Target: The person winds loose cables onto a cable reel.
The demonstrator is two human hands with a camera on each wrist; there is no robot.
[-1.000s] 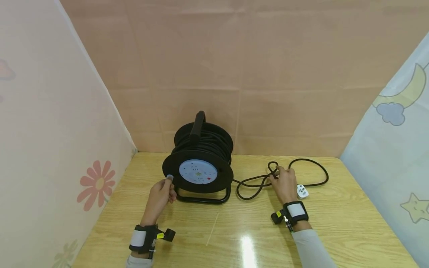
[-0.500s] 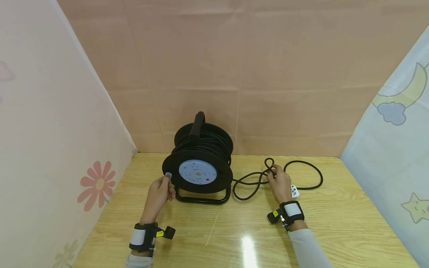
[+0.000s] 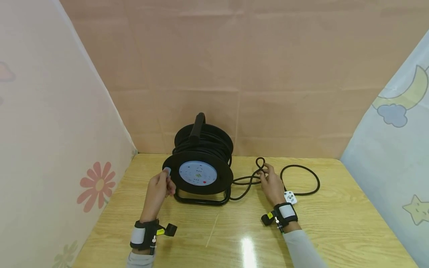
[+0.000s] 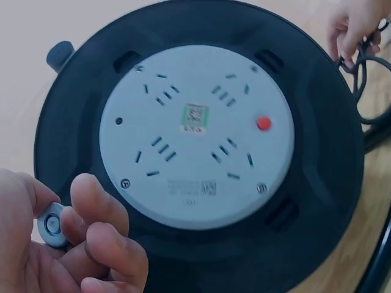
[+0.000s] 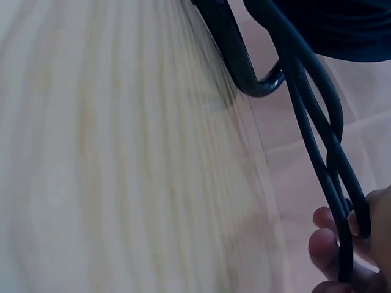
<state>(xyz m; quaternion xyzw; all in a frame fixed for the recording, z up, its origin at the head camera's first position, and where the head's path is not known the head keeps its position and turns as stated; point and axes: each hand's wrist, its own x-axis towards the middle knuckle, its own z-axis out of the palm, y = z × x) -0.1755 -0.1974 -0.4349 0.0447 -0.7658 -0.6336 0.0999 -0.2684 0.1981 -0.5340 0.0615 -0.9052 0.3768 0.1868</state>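
A black cable reel [image 3: 223, 172] stands on its tube frame, with a pale round socket panel [image 3: 197, 173] facing front. My left hand [image 3: 156, 191] pinches the small grey crank knob [image 4: 52, 224] at the left side of the reel's front disc. To the right of the reel, my right hand [image 3: 273, 187] holds the black cable [image 3: 298, 165] just above the table. Several strands [image 5: 336, 116] run from the reel to its curled fingers in the right wrist view. A white plug [image 3: 290, 197] lies on the table beside the right wrist.
The wooden table [image 3: 248, 219] meets a tan backdrop [image 3: 288, 111] behind the reel. A carrying handle [image 3: 197, 128] rises over the drum. Flowered and star-patterned panels border the left and right sides. A cable loop lies to the right of the right hand.
The reel has turned clockwise, the red button shifting downward and the knob upward with my left hand. My right hand has moved left with the cable, and the plug has slid left too.
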